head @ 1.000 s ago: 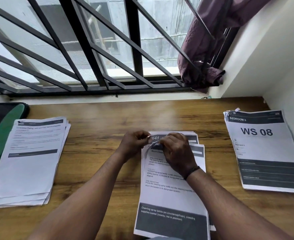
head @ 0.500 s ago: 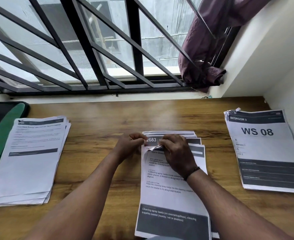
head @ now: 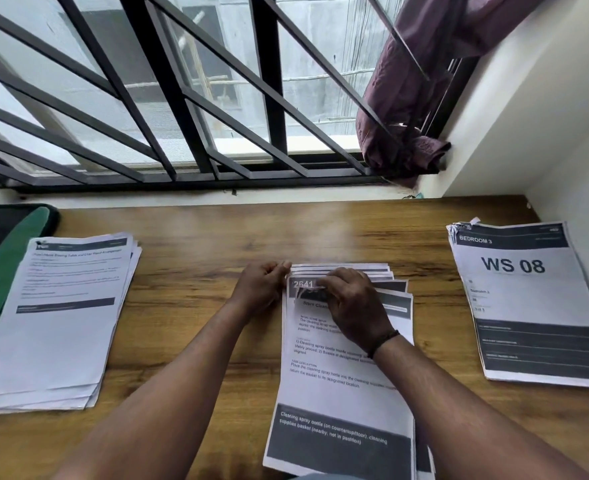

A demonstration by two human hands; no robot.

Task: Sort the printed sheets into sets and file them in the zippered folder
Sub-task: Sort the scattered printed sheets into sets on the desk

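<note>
A fanned set of printed sheets (head: 341, 382) lies in the middle of the wooden desk (head: 196, 271), its top page headed 2641. My left hand (head: 262, 289) pinches the set's top left corner. My right hand (head: 352, 306) rests on the top page and grips its torn, curled upper edge. A second stack of printed sheets (head: 57, 320) lies at the left. A third stack (head: 528, 299), headed BEDROOM 3 and WS 08, lies at the right. The dark zippered folder (head: 5, 247) with a green band sits at the far left edge, partly under the left stack.
A barred window (head: 182, 98) runs along the desk's far edge. A purple cloth (head: 411, 105) hangs at the window's right end. A white wall (head: 563, 133) closes the desk on the right.
My fingers have worked at the top corner of the middle set; the visible page number changed from 2683 to 2641 as a sheet flipped back. Both hands stayed in place.
</note>
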